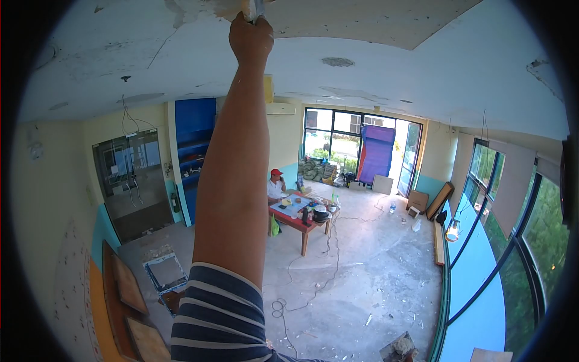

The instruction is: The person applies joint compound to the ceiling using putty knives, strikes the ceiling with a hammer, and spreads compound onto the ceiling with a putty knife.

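Observation:
My left hand [250, 41] is stretched straight up, its fingers closed on a putty knife [254, 8]. The tool's pale upper part meets the ceiling patch and is cut off by the top edge. Around it, a beige patched area [362, 30] covers part of the white ceiling [482, 66]. At the bottom edge shows a dark plate with grey putty [397, 348]. What looks like the thumb of my right hand [412, 355] lies over its rim; the other fingers are out of view.
A person in a red cap sits at a red table [310, 226] with tools on it. Cables [316, 289] trail over the debris-strewn floor. A frame-like stand [166, 274] and wooden boards [129, 289] are at left, windows [525, 241] at right. Sacks [316, 169] lie at the back.

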`<state>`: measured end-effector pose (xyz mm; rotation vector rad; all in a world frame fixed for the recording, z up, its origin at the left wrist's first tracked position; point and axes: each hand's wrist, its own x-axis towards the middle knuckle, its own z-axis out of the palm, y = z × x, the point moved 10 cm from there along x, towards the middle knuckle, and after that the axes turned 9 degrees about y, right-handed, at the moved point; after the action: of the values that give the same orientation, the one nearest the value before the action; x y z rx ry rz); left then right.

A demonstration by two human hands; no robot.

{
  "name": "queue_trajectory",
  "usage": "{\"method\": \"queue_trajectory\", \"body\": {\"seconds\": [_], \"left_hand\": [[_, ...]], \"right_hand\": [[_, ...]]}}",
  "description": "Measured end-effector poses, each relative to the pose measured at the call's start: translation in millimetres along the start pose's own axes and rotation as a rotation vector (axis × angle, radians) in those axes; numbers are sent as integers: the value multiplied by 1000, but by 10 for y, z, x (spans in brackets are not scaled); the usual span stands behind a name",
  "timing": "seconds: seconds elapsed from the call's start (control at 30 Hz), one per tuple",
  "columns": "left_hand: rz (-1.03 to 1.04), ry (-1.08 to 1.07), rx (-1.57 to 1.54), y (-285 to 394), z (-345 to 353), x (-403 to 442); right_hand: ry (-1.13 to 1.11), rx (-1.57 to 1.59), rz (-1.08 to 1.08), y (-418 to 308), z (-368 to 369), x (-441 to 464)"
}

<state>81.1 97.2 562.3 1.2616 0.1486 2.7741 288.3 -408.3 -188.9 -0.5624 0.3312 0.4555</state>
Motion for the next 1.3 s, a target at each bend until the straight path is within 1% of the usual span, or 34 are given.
{"method": "queue_trajectory", "body": {"seconds": [0.03, 0.13, 0.27, 0.37, 0.43, 0.47, 0.5, 0.53, 0.6, 0.63, 0.7, 0.73, 0.8, 0.83, 0.93, 1.03, 1.13, 1.23, 1.3], "left_hand": [[1, 0, 2, 6, 0, 2], [0, -2, 9, -5, 3, -4], [25, 23, 37, -23, -8, 18], [157, 82, 134, -21, -69, 127], [235, 44, 192, -2, -146, 254], [277, 24, 221, 33, -186, 330], [322, 45, 270, 119, -244, 413], [405, 13, 403, 215, -255, 509], [569, -33, 520, 464, -323, 620], [690, -19, 554, 585, -363, 676], [939, 6, 620, 827, -409, 734], [901, -37, 669, 882, -391, 834], [823, -117, 768, 1103, -411, 952], [950, -111, 734, 1258, -413, 895], [940, -199, 823, 1325, -280, 1034], [938, -261, 824, 1461, -208, 1025], [964, -223, 892, 1521, -115, 1044], [1005, -222, 845, 1564, -88, 1020], [1011, -163, 799, 1537, -116, 1076]], "right_hand": [[23, -5, -10, -6, -18, 2], [-39, -23, -10, -7, -47, 45], [-22, -35, -12, -2, -33, 29], [-34, -54, -18, -20, -84, 58], [-41, -92, -42, -34, -195, 131], [6, -140, -75, -54, -239, 140], [52, -189, -107, -79, -271, 143], [98, -238, -137, -95, -309, 146], [75, -181, -120, -82, -356, 234], [64, -153, -109, -60, -382, 273], [98, -88, -73, -11, -141, 191], [115, -56, -54, 26, -62, 165], [60, 16, 14, 110, -153, 378], [33, 53, 48, 161, -213, 479], [-34, 65, 87, 274, 103, 410], [-115, 72, 156, 410, 151, 519], [-151, 35, 154, 483, 114, 604], [-227, 86, 202, 558, 120, 630], [-156, 56, 184, 568, 35, 670]]}}
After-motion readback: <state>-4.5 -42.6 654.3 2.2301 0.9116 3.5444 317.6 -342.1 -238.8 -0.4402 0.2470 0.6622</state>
